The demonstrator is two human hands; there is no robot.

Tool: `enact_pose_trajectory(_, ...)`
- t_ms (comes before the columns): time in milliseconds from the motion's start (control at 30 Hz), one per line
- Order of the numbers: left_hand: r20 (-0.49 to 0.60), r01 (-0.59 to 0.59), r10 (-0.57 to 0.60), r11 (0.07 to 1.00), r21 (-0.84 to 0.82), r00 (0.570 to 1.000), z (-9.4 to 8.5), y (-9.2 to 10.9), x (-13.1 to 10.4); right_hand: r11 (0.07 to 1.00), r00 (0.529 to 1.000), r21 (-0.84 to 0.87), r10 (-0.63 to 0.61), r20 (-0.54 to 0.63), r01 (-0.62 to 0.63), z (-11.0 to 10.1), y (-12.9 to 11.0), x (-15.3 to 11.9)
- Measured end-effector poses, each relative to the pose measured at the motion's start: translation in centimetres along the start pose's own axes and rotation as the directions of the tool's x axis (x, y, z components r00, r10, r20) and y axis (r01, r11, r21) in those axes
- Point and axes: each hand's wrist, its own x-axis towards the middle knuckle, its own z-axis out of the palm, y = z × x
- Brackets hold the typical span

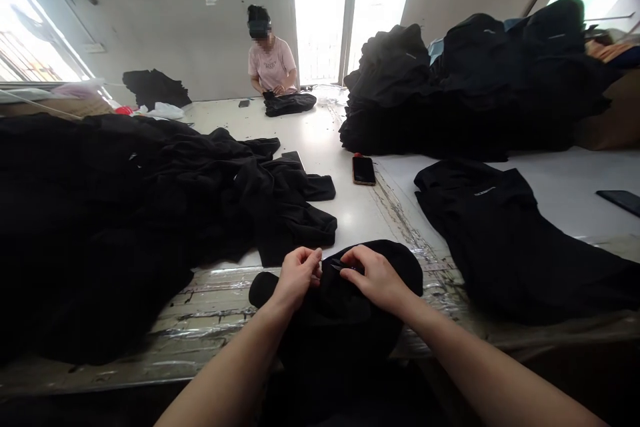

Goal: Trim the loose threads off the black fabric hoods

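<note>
A black garment [345, 320] lies bunched over the table's front edge, right in front of me. Above its left part, my left hand [299, 272] is closed, thumb and forefinger pinched together; what they hold is too small to make out. My right hand [373, 275] rests over the garment's upper part, closed around small dark thread snips [337, 266]. The tips of the snips point left toward my left fingertips, a short gap away. Most of the snips is hidden inside the right hand.
Black garments [165, 193] heap on the left; tall folded stacks [465, 93] stand at the back right. Another black garment [480, 233] lies at right. A phone [363, 170] lies mid-table, a dark flat device [620, 201] far right. A co-worker [273, 63] handles black cloth opposite.
</note>
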Motion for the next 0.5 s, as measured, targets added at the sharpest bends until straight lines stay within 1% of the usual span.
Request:
enact_pose_trajectory(100, -0.016, -0.045, 0.045, 0.999, -0.004, 0.999, 0.1, 0.2, -0.4, 0.977, 0.996, -0.198, -0.073, 0.053, 0.083, -0.8, -1.5, 0.6)
enact_pose_trajectory(200, -0.016, -0.093, 0.093, 0.996, -0.001, 0.995, 0.1, 0.4, -0.4, 0.931, 0.990, -0.344, -0.089, 0.107, 0.121, -1.0, -2.7, 1.4)
enact_pose_trajectory(300, -0.011, -0.124, 0.124, 0.992, 0.012, 0.992, 0.4, 0.3, -0.2, 0.905, 0.988, -0.403, -0.095, 0.120, 0.136, -0.5, -3.1, 2.0)
enact_pose_trajectory(400, -0.023, -0.135, 0.136, 0.990, 0.042, 0.990, 0.4, 0.6, -0.3, 0.887, 0.991, -0.445, -0.083, 0.109, 0.123, 0.1, -3.0, 2.1)
enact_pose_trajectory(467, -0.036, -0.142, 0.144, 0.988, 0.064, 0.989, -0.4, 1.4, -1.2, 0.887, 0.993, -0.451, -0.067, 0.095, 0.103, 0.0, -2.8, 2.1)
enact_pose_trajectory(500, 0.003, -0.161, 0.161, 0.983, 0.093, 0.987, -1.2, 2.1, -1.9, 0.890, 0.995, -0.447, -0.062, 0.084, 0.093, -0.3, -2.7, 2.1)
